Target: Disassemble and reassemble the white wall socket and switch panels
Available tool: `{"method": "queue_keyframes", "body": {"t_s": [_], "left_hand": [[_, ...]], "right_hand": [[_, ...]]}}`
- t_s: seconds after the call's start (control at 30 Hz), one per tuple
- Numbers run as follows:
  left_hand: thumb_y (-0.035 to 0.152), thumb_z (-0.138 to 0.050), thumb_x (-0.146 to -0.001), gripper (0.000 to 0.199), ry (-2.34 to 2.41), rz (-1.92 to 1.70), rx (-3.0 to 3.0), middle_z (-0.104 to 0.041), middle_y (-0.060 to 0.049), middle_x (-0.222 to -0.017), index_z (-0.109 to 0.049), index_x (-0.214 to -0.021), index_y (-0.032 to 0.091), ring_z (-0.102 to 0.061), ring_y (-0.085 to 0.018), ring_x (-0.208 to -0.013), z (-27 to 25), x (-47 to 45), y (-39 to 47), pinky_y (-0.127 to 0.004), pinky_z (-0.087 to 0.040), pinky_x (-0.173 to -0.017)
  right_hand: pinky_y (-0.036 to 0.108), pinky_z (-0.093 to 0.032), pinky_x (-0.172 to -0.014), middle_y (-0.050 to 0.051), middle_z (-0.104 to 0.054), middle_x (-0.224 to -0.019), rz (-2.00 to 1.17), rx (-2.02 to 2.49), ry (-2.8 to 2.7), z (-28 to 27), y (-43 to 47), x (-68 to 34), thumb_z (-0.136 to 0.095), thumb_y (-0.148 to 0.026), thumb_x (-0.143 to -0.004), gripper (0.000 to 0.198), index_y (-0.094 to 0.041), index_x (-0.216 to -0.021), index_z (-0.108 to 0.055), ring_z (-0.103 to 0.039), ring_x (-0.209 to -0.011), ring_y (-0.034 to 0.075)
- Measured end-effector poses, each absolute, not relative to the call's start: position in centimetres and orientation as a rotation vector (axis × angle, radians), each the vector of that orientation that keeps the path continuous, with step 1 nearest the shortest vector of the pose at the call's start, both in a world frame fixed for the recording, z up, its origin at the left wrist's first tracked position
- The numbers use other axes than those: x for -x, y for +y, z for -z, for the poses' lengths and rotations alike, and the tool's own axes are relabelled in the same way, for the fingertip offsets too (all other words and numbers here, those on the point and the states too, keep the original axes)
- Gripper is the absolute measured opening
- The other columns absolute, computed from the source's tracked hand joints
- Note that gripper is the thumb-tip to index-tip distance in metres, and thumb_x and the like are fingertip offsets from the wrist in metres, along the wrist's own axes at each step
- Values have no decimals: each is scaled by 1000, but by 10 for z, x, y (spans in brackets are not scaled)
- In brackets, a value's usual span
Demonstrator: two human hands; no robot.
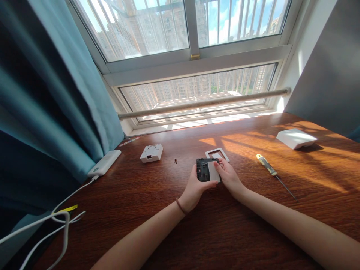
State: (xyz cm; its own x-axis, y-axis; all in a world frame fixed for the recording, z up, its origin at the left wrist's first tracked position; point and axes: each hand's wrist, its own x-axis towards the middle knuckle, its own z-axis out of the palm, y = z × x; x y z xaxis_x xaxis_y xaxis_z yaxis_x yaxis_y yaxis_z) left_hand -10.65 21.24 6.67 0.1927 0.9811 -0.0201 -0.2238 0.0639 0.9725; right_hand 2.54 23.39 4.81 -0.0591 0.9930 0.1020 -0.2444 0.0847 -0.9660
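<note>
Both hands meet over the middle of the table around a wall switch body, a black square frame with dark inner parts and a white panel over its right half. My left hand grips its left side and lower edge, thumb along the bottom. On the right, my right hand has its thumb pressed on the white panel; its other fingers are partly hidden behind. Just beyond the hands lies a white cover frame, partly hidden. Two small screws lie to the left.
A white square box stands left of the screws. Further left are a white power bank, a white cable and a yellow strip. To the right lie a screwdriver and another white box. Curtain hangs at left.
</note>
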Motion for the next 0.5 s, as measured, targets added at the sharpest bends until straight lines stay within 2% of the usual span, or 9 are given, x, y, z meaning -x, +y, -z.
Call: {"method": "queue_keyframes", "body": {"t_s": [0.17,0.33,0.4,0.5], "left_hand": [[17,-75,-58,58,963,-1150,-1112,-60,-7,-97,-46,-109,18,-59,-19,-82,-67,108,215,-29,-51,-64],[18,-75,-60,57,963,-1164,-1197,-60,-7,-100,-45,-109,18,-59,-19,-87,-63,113,220,-30,-49,-74],[20,-74,-61,55,974,-1198,-1214,-60,-6,-101,-45,-107,19,-59,-20,-90,-63,113,220,-31,-47,-79],[20,-75,-60,53,1002,-1243,-1223,-62,-4,-97,-45,-104,19,-60,-19,-88,-65,112,217,-31,-47,-80]], "right_hand": [[32,-51,-70,6,-66,-91,-1396,834,-1132,-48,235,-25,-59,-49,-75,42,-19,-102,-48,-64,-81,21],[34,-50,-74,7,-64,-94,-1385,829,-1177,-49,234,-23,-55,-47,-78,41,-19,-108,-48,-63,-81,20],[34,-50,-71,9,-61,-99,-1225,928,-1199,-49,231,-23,-52,-47,-80,45,-19,-115,-47,-61,-78,19],[32,-49,-66,9,-56,-105,-823,1121,-1297,-52,227,-25,-56,-42,-79,48,-23,-122,-47,-56,-72,17]]}}
